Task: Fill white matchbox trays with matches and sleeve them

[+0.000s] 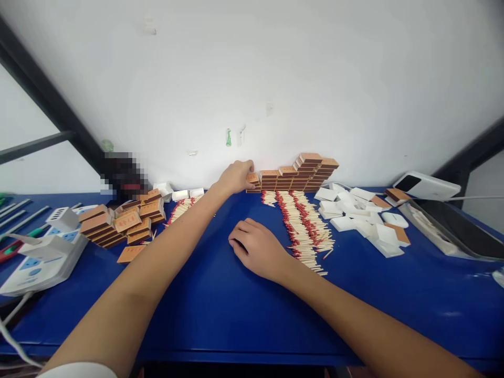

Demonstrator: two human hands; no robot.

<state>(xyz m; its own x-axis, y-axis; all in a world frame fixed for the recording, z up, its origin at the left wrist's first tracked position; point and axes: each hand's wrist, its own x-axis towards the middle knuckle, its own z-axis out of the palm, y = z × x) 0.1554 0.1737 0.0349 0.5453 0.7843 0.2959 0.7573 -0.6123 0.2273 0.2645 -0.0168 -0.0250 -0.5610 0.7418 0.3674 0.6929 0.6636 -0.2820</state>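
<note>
My left hand [235,176] reaches to the far edge of the blue table [220,315] by the white wall, its fingers closed on an orange matchbox [252,178] at the left end of a stepped stack of matchboxes [303,176]. My right hand [258,247] rests on the table in the middle, fingers curled down, and I cannot make out anything in it. Just right of it lies a long heap of red-tipped matches [305,223].
A loose pile of orange matchboxes [122,220] sits at the left, with more matches [179,209] behind it. White inner trays [360,215] are scattered at the right. Power strips [43,257] lie far left; a phone [427,185] and a dark tablet [460,228] far right.
</note>
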